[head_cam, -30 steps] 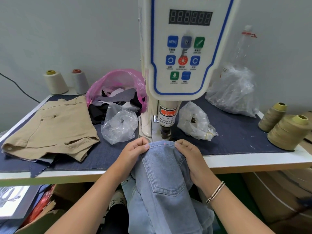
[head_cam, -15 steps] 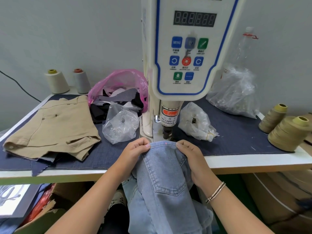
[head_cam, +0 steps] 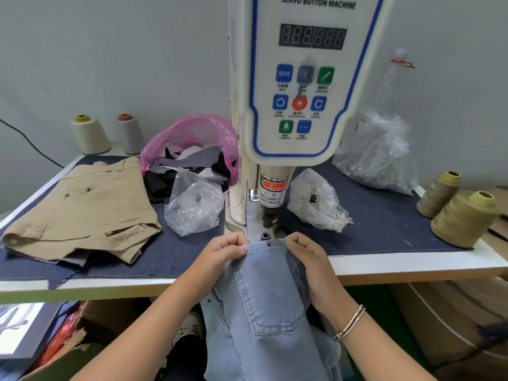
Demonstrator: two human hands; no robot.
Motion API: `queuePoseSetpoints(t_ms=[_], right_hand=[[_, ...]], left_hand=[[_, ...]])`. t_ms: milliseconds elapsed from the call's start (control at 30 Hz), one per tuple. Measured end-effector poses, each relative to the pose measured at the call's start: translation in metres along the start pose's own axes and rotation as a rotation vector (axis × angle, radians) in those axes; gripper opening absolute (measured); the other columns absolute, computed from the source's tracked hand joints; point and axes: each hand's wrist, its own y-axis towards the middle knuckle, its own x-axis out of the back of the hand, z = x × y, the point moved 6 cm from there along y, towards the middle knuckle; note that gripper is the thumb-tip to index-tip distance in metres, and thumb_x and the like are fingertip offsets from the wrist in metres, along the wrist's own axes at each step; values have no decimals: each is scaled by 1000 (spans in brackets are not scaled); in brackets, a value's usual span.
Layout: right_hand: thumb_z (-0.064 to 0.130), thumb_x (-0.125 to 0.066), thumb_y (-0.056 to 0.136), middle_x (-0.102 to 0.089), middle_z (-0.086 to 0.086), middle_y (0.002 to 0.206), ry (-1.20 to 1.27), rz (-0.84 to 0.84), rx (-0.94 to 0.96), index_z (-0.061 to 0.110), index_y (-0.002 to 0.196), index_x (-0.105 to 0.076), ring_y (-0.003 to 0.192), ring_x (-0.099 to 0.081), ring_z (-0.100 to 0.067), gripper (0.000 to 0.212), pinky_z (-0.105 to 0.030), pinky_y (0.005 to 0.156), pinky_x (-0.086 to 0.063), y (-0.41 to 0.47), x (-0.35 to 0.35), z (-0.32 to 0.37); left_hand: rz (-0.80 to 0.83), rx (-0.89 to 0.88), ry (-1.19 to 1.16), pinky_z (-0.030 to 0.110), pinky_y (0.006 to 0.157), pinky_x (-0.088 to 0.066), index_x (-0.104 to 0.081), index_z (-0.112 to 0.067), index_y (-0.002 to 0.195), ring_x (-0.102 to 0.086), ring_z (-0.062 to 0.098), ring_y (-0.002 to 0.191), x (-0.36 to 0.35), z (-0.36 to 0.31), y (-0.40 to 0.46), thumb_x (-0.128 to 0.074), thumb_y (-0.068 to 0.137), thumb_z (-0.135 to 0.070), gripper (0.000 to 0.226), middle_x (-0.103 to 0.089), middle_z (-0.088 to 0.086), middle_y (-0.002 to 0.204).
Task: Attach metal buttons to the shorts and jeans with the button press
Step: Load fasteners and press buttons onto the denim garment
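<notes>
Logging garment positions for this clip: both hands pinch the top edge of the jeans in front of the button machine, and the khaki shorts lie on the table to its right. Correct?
Not quite. In the head view the khaki shorts lie to the left of the button machine, not the right. The rest holds: left hand and right hand pinch the jeans edge.

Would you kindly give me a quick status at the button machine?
Left hand and right hand pinch the jeans edge. Small metal button on it, just clear of the press head. Nothing in the way.
</notes>
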Motion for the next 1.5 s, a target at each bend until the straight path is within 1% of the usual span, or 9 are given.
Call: queuePoseSetpoints(t_ms=[200, 300, 467, 767, 900, 1000, 1133, 1233, 1500], right_hand=[[38, -55, 83, -55, 10, 68, -79, 112, 202, 31, 70, -63, 67, -51, -5, 17, -16, 66, -42, -26, -17, 32], [33, -53, 86, -53, 13, 68, -100, 187, 324, 32, 72, -62, 67, -49, -4, 17, -15, 68, -40, -34, -32, 53], [23, -55, 84, -56, 15, 67, -66, 186, 409, 32, 71, -64, 67, -49, -2, 19, -13, 68, -40, -34, -41, 82], [16, -49, 81, -51, 1, 67, 97, 119, 280, 20, 66, -61, 65, -48, -8, 19, -18, 64, -40, -32, 0, 89], [18, -53, 79, -67, 6, 93, -202, 65, 295, 21, 92, -65, 92, -61, -8, 18, -26, 84, -43, -30, 10, 96], [43, -59, 78, -62, 18, 120, -382, 260, 272, 37, 119, -53, 118, -54, -1, 42, -17, 97, -42, -32, -17, 112], [46, -70, 77, -65, 31, 102, -836, 208, 230, 43, 100, -63, 94, -59, 14, 24, -7, 78, -43, -29, -26, 120], [17, -72, 77, -75, 4, 84, -443, 100, 173, 16, 86, -74, 79, -69, -8, 9, -26, 78, -50, -28, -9, 140], [18, -57, 72, -73, -8, 79, 329, 41, 200, 7, 75, -75, 74, -72, -21, 22, -29, 65, -58, -37, 16, 188]], left_hand=[[261, 295, 198, 10, 62, -38, -62, -3, 85, -54, -5, 56, -24, 16, -3, -48, 94, -14, 20, -58, -10, 53], [298, 378, 212, 22, 89, -46, -69, -16, 107, -65, 8, 96, -10, 25, -17, -53, 85, -38, 35, -72, -6, 102], [411, 571, 349, 22, 81, -49, -78, -28, 74, -67, 12, 84, -3, 24, -16, -56, 67, -47, 30, -73, -10, 80], [142, 110, -38, 21, 72, -55, -77, -24, 79, -69, 16, 83, 25, -69, -3, -59, 82, -43, 26, -74, -1, 85], [148, 28, 49, 14, 63, -50, -76, -21, 80, -67, 7, 69, 0, -101, -7, -55, 88, -39, 29, -73, -1, 79], [97, 33, 85, 30, 85, -56, -73, -7, 99, -70, 20, 91, -17, -112, -4, -57, 92, -32, 31, -74, 11, 99], [148, -1, -20, 24, 80, -55, -72, -9, 99, -70, 18, 92, -36, -121, 0, -65, 85, -29, 25, -74, 7, 99], [161, -24, -150, 26, 79, -53, -65, -12, 100, -62, 13, 89, -32, -117, -1, -64, 83, -22, 20, -67, 1, 98], [435, 107, 127, 26, 95, -46, -67, -31, 111, -63, 16, 111, -21, -71, -30, -70, 79, -29, 32, -66, -8, 117]])
